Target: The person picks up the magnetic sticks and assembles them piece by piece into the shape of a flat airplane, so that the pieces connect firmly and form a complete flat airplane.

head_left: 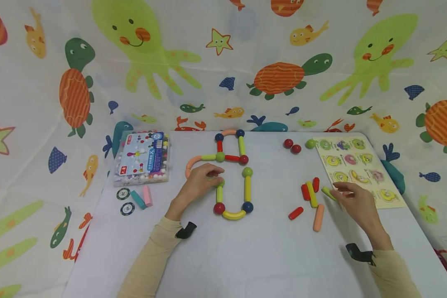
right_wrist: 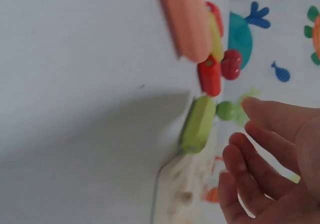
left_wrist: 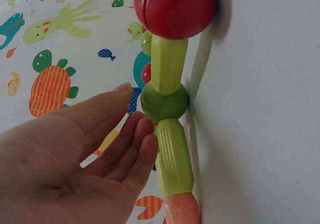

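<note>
My left hand (head_left: 201, 182) is over the left part of a figure built from coloured sticks and balls. In the left wrist view its thumb and fingers are apart, with the fingertips right at a green ball (left_wrist: 165, 100) and a ribbed green stick (left_wrist: 174, 156). A red ball (left_wrist: 175, 9) is at that chain's other end, and the hand hides part of the figure in the head view. My right hand (head_left: 357, 205), loosely curved, hovers beside a loose short green stick (right_wrist: 198, 124), with a visible gap between them in the right wrist view.
Red sticks (head_left: 296, 213), a yellow stick (head_left: 311, 194) and a peach stick (head_left: 318, 217) lie loose on the right. Behind them are two red balls (head_left: 296, 149) and a green ball (head_left: 311, 143). A picture board (head_left: 328, 161) lies far right; a bead box (head_left: 141, 180) stands left.
</note>
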Tool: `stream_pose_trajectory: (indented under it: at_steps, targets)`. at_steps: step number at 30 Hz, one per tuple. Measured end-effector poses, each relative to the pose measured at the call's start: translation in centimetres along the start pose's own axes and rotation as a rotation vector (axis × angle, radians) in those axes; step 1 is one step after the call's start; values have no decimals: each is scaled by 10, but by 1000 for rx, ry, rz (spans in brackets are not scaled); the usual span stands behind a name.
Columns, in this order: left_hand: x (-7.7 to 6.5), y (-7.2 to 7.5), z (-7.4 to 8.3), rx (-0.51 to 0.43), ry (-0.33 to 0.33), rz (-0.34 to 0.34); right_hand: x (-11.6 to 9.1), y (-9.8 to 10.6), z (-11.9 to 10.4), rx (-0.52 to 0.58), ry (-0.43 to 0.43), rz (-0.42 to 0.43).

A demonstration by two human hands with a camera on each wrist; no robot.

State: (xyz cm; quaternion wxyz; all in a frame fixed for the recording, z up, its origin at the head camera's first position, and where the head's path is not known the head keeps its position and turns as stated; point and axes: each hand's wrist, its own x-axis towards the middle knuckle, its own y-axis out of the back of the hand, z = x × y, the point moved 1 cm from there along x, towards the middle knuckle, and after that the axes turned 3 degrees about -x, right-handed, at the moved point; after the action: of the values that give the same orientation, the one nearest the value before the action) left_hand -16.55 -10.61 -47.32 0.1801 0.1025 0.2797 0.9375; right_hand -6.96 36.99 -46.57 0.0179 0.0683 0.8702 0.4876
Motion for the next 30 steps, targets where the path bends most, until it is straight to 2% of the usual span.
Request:
stream_pose_trajectory:
  at_steps: [5, 10, 18, 22, 26, 30]
  targets:
    - [1, 0, -2, 2, 4, -16, -8, -6, 10, -59, 38, -8]
    - [2, 1, -1, 3, 22, -27, -10, -11, 15, -65, 44, 9]
    - [2, -1, -3, -11, 50, -39, -2, -18, 15, -80, -20, 31]
    - [0, 0, -5, -25, 60, -39, 2, -20, 17, -96, 0, 36]
    - [0, 0, -6, -31, 62, -54, 1, -14, 14, -77, 35, 132]
    - [-1, 1, -6, -35, 63, -60, 5, -9, -1, 26, 58, 271]
